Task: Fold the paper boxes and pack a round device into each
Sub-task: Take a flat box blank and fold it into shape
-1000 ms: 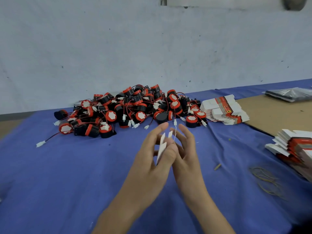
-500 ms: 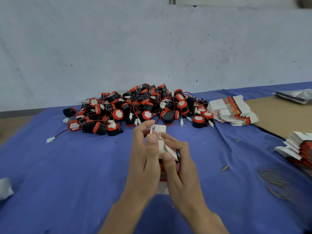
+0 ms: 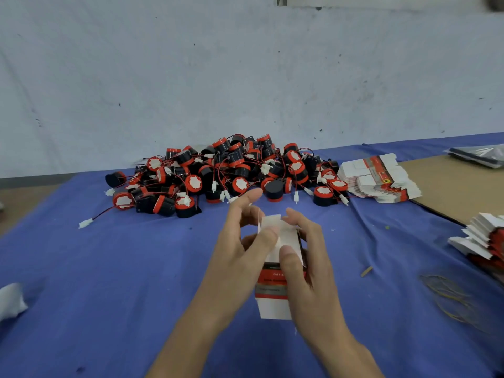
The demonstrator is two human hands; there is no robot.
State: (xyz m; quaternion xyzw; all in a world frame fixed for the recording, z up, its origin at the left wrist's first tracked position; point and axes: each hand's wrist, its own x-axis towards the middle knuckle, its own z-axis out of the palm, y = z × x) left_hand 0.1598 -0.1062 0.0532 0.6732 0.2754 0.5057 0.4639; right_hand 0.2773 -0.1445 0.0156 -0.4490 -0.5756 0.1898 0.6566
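Near, over the blue-covered bench (image 3: 109, 282), the right hand (image 3: 306, 271) has its grip round a white-and-red paper box (image 3: 272, 301); the left hand (image 3: 240, 241) pinches its top flap (image 3: 270, 222). Best to crease squarely, then tuck. Beyond: piled round black-and-red devices (image 3: 234, 170).

place: packing workshop, likely | evidence: heap of round devices (image 3: 231, 173); stacks of flat boxes (image 3: 376, 175); blue-covered bench (image 3: 109, 268)

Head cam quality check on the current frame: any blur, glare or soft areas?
Head view: flat, diffuse light, no glare on the paper box. Left hand fingertips are smeared by motion and the box print is unreadable. The pile of round devices is reasonably sharp, and the rubber bands near the frame edge are soft.
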